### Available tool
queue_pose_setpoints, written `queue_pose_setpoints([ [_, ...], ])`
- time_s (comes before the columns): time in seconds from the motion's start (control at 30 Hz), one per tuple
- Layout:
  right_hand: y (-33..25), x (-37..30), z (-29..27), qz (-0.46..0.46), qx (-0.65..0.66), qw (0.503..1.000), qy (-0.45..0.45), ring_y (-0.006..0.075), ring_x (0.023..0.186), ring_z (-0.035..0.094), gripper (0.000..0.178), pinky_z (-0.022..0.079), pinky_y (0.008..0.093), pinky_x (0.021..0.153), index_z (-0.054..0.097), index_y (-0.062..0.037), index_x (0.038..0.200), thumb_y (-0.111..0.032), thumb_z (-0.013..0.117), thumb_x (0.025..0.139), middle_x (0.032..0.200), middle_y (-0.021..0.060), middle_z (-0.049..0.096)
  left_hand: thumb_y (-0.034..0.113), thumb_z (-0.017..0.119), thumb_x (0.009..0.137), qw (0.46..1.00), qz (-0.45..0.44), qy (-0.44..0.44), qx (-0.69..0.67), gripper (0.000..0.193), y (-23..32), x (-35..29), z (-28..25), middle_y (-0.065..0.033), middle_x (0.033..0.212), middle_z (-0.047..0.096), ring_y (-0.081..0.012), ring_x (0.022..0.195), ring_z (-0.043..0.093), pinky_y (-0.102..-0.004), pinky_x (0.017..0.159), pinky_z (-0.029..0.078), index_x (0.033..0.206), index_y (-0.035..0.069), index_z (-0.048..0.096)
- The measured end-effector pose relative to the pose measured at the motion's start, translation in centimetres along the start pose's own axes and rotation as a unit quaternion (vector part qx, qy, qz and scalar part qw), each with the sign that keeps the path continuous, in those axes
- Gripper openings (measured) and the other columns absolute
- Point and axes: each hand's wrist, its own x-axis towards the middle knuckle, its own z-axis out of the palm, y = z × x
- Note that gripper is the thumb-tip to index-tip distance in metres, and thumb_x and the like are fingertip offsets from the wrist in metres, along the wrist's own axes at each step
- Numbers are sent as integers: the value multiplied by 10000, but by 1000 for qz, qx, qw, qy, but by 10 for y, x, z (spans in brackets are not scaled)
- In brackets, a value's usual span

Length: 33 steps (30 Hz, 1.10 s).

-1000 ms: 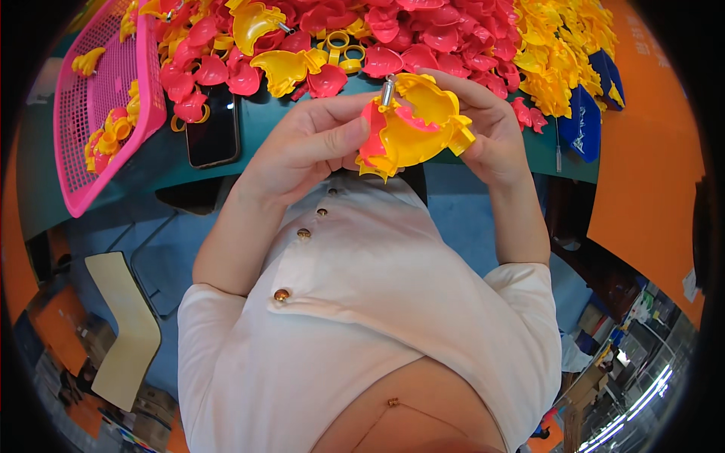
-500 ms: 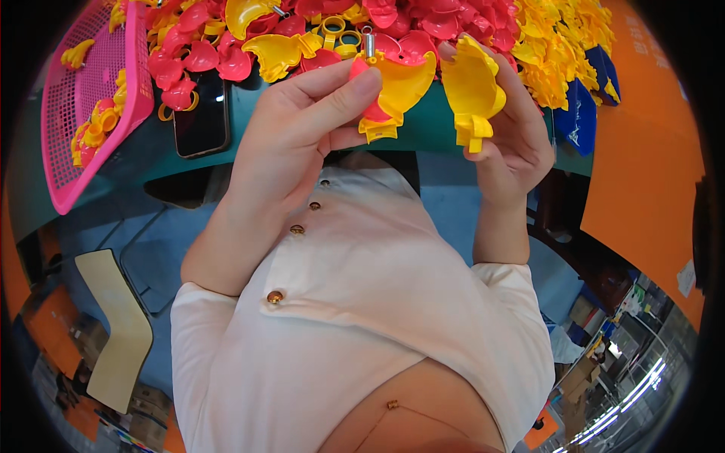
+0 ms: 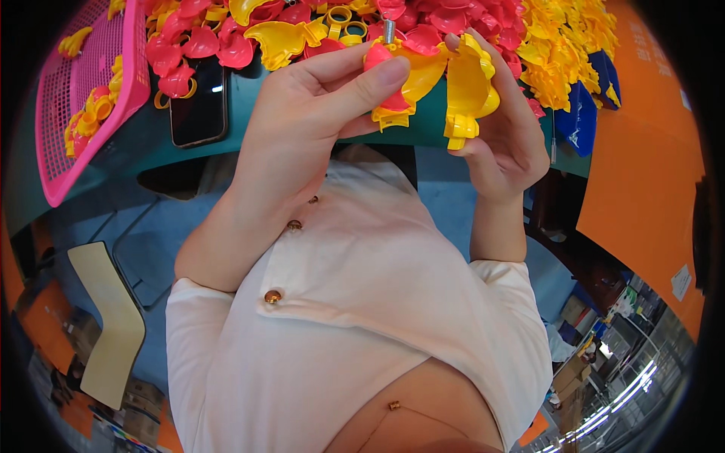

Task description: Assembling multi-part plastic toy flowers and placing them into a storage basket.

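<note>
With the middle of the view as the dial's centre, white marks show on a blue tray point(image 3: 578, 124) at 2 o'clock, and faint pale characters, too blurred to read, on the orange surface point(image 3: 634, 166) beyond it. A small white label point(image 3: 681, 281) sits there just past 3 o'clock.

The left hand point(image 3: 321, 102), between 11 and 12, pinches a yellow half-shell point(image 3: 424, 72) and a pink insert point(image 3: 387, 68), its thumb pointing toward 2 o'clock across the insert. A metal spring point(image 3: 389, 31) stands upright above the thumb. The right hand point(image 3: 507, 147), at 2 o'clock, holds a second yellow shell point(image 3: 464, 83) upright at 1 o'clock, fingers curved behind, thumb under its lower end. The lower ends of the two stand apart; whether their upper edges touch, I cannot tell.

A pink basket point(image 3: 140, 83) and a dark phone point(image 3: 198, 113) lie toward 10 o'clock.
</note>
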Motion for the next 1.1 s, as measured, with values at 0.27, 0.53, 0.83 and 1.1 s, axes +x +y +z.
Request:
queue_pose_setpoints([
  [0.27, 1, -3, 1, 0, 0, 1000, 12, 419, 1249, 415, 687, 316, 477, 1045, 349, 124, 1329, -143, 696, 799, 1337, 329, 391, 180, 612, 895, 1000, 8, -4, 5, 331, 1, 1, 3, -84, 1013, 645, -133, 894, 643, -266, 769, 542, 1145, -36, 584],
  [0.53, -1, -2, 0, -17, -35, 999, -6, 413, 1255, 410, 676, 301, 473, 1054, 365, 102, 1332, -123, 700, 790, 1334, 325, 400, 225, 648, 873, 999, 23, -16, 26, 370, 1, 1, 5, -68, 1006, 643, -116, 883, 635, -249, 744, 531, 1138, -28, 593],
  [0.83, 1, -1, -1, -26, -47, 999, -7, 413, 1258, 407, 667, 302, 465, 1053, 376, 104, 1325, -125, 701, 790, 1331, 325, 405, 224, 678, 850, 998, 51, -13, 40, 412, 0, 3, 7, -76, 1000, 643, -125, 890, 634, -249, 753, 531, 1154, -40, 587],
  [1.1, -1, 2, -3, -19, -62, 998, -27, 420, 1258, 405, 664, 296, 456, 1058, 382, 107, 1319, -100, 707, 778, 1320, 323, 420, 197, 686, 842, 999, 42, 14, 24, 388, -1, 5, 10, -86, 1009, 646, -134, 897, 639, -259, 754, 537, 1137, -39, 597],
])
